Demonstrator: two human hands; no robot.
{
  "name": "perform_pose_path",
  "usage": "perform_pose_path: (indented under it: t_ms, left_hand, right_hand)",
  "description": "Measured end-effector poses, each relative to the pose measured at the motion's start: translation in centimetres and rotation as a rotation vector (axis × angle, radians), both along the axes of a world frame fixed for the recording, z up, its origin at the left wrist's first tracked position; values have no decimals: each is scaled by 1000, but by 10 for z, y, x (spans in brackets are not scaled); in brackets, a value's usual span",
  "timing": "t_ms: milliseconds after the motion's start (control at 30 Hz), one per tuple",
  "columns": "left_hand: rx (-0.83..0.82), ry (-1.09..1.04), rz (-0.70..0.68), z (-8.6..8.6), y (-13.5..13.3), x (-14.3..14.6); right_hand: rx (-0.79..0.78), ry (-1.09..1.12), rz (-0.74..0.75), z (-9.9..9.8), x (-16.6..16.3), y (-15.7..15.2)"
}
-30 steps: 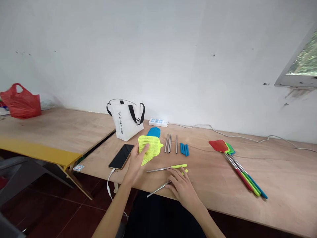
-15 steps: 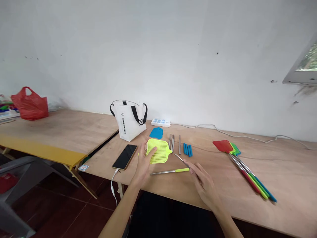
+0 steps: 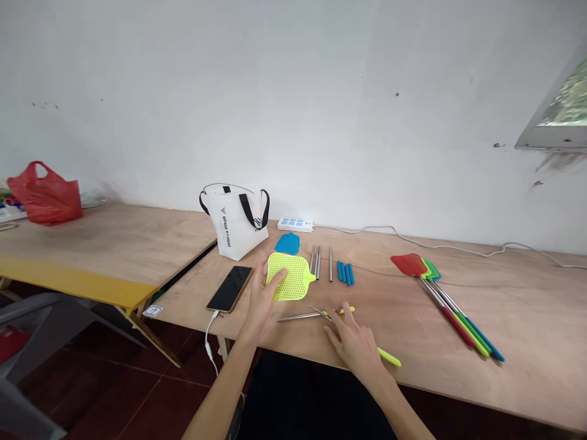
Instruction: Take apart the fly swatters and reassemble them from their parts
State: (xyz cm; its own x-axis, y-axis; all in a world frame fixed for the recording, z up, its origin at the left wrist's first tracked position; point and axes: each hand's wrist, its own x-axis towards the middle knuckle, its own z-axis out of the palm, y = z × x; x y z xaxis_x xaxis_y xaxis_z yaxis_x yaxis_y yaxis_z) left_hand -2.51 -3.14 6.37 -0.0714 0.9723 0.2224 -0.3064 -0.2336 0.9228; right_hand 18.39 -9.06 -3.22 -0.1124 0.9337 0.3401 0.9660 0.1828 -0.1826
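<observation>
My left hand grips a yellow perforated fly swatter head, thumb on top, its short neck pointing right. My right hand is low over the table with fingers apart, above a metal rod whose yellow grip sticks out beyond the palm. Partly under that hand, a second metal rod with a yellow grip crosses the first. Behind them lie a blue swatter head, several bare metal tubes and several blue grip sleeves.
Red, yellow and green-headed fly swatters lie stacked at right. A phone on a white cable is left of my left hand. Behind stand a white bag and a power strip. A red bag sits on the other table.
My right hand has lowered the yellow-gripped rod from beside the swatter head's neck to the table, over the other rod, and its fingers have spread. The left hand still holds the yellow head.
</observation>
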Motion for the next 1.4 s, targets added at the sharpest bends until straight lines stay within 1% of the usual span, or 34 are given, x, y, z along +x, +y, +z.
perform_pose_path:
  t_ms: [133, 233, 300, 433, 533, 600, 700, 767, 867, 1000, 1100, 1400]
  left_hand:
    - [-1, 18, 4, 2, -3, -1]
    - [3, 14, -14, 2, -3, -1]
    - [2, 3, -29, 2, -3, -1]
    - [5, 5, -37, -2, -2, 0]
    - [-1, 12, -39, -5, -2, 0]
    - [1, 11, -41, -6, -1, 1]
    - [3, 8, -55, -6, -1, 2]
    - [1, 3, -58, -7, -1, 3]
    - [-20, 9, -52, -8, -1, 6]
    - [-58, 25, -47, -8, -3, 9]
    - [-67, 17, -65, -7, -5, 12]
    - [-95, -23, -138, -10, -8, 21]
  right_hand:
    - [-52, -126, -72, -7, 5, 9]
    - [-80, -201, -142, -6, 17, 15]
    - [-85, -212, -196, -5, 28, 17]
    - [-53, -126, -271, -2, 50, 19]
    - [28, 38, -288, 2, 63, 21]
    - [105, 177, -245, 6, 69, 22]
    - [191, 355, -106, 11, 71, 22]
    - [207, 446, -9, 15, 69, 19]
    - [202, 545, 94, 25, 60, 10]
    - [184, 564, 181, 41, 46, -5]
    - [188, 545, 230, 48, 37, -12]
    - [248, 494, 247, 50, 31, -15]
